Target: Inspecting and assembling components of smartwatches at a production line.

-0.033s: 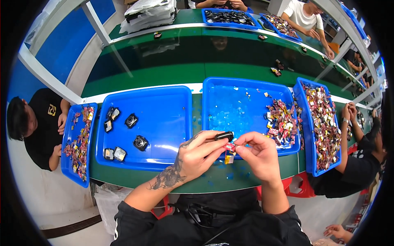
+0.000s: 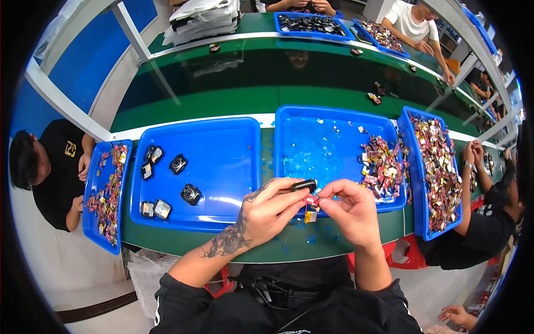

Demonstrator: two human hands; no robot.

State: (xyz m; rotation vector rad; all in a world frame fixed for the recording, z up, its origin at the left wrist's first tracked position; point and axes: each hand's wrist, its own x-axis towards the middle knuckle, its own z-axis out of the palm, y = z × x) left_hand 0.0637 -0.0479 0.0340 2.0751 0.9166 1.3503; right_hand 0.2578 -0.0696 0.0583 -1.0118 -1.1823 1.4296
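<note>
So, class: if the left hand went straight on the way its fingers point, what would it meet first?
Probably the right hand: the left hand points rightward with a black tool, and the small component lies between them, though depth is unclear.

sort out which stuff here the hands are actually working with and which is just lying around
In hand:
- left hand holding a black tool
- right hand pinching a small red and gold part

Lying about:
- black round parts in the left blue tray
- heap of coloured parts
- green belt

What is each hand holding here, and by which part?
The left hand holds a black pen-like tool along its body. The right hand pinches a small red-and-gold part at its upper end; the exact grip is unclear.
</note>
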